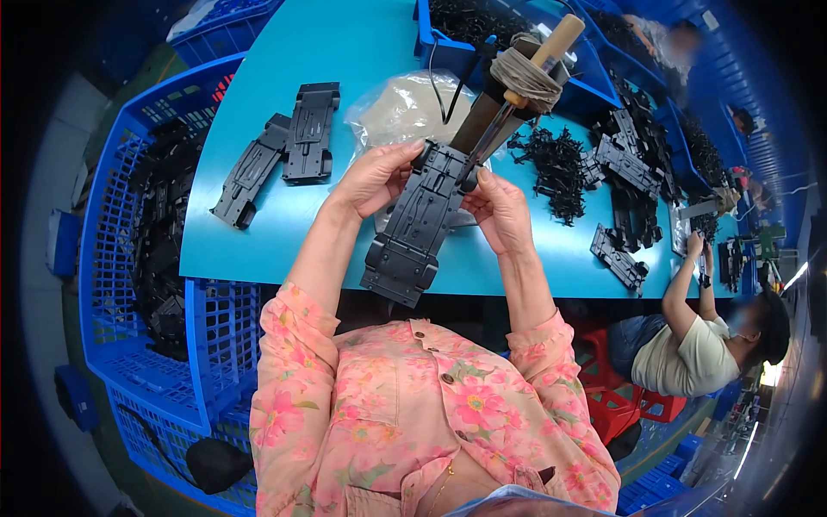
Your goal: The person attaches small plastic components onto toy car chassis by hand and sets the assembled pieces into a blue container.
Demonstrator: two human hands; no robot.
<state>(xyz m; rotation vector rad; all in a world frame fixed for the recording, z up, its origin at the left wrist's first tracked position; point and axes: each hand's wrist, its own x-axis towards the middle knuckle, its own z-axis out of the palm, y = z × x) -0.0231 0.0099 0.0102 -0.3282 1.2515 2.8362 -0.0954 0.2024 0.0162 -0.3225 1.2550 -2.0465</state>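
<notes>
A black plastic toy car chassis (415, 226) is held at a slant above the near edge of the turquoise table (362, 43), its lower end toward my body. My left hand (376, 179) grips its upper left corner between thumb and fingers. On the other side, my right hand (501, 212) pinches the upper right edge, with the fingertips partly hidden behind the part. Just beyond the chassis stands a tool with a wooden handle (558, 45) and a cloth-wrapped grip (524, 81); its metal shaft reaches down close to the chassis's top end.
Two more chassis (311, 133) lie at left, near a clear plastic bag (379, 108). Small black parts (558, 172) and other chassis (618, 258) are heaped at right. A blue crate (164, 379) of black parts stands left; a blue bin (424, 26) is behind. A co-worker (689, 358) sits right.
</notes>
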